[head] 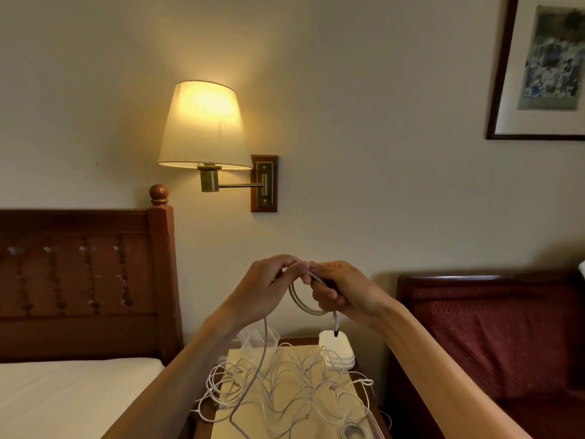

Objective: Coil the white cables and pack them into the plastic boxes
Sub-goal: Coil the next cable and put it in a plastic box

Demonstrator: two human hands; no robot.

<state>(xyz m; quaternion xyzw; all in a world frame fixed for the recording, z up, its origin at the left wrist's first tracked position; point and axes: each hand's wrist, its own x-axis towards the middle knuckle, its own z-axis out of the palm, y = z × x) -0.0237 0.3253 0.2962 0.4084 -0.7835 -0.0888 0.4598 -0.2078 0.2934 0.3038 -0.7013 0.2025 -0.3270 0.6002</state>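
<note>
White cables [285, 384] tangled on nightstand [364, 403], lamp [204, 128] above

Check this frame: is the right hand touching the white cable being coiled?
Touching. The head view shows the right hand gripping the white cable, its loops hanging between both hands and its plug end dangling below the fingers.

Small dark wooden bedside table [357, 372], pale cream rectangular mat [240, 419] covering its top, loose tangle of thin white cables [294, 381] spread over the mat, clear plastic boxes [258, 342] at back left, stack of white rounded lids [337, 351] at back right
</note>
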